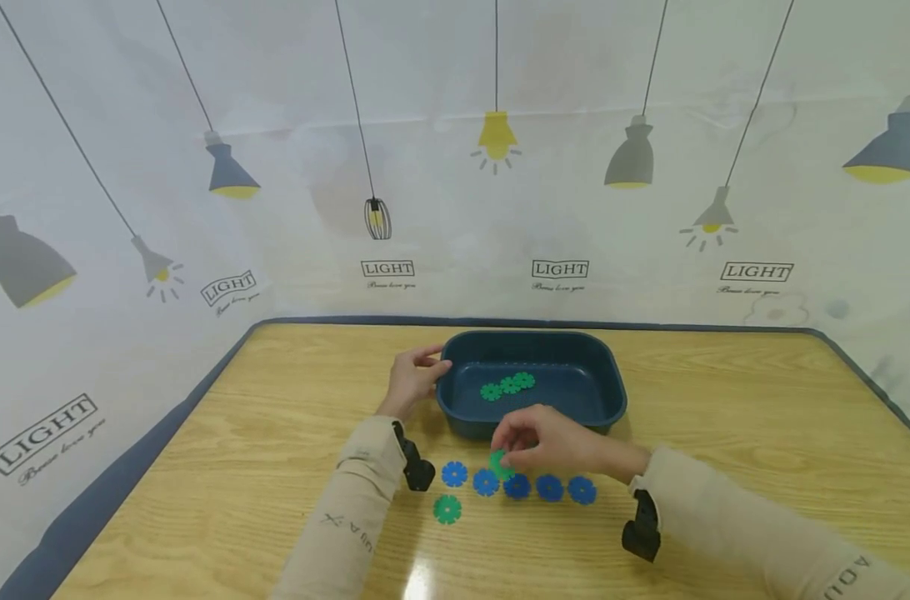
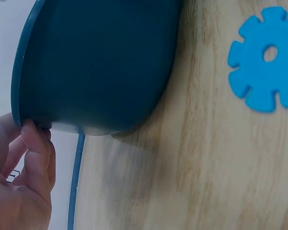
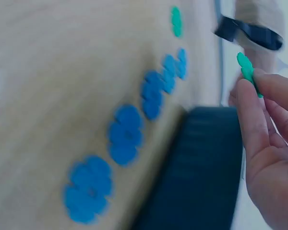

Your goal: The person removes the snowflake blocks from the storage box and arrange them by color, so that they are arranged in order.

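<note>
In the head view, the right hand (image 1: pixel 548 440) covers part of the tub (image 1: pixel 462 425)'s front wall, and its fingers hide part of the green disc (image 1: pixel 502 467) they pinch; that disc overlaps a blue disc (image 1: pixel 517 488) below. Both sleeves (image 1: pixel 350 500) run out of frame, and the small script (image 1: pixel 391 285) on the backdrop is hard to read. The left wrist view crops the tub, the left hand (image 2: pixel 26 177) and another blue disc (image 2: pixel 259 62). The right wrist view blurs the row of blue discs (image 3: pixel 126 135).
</note>
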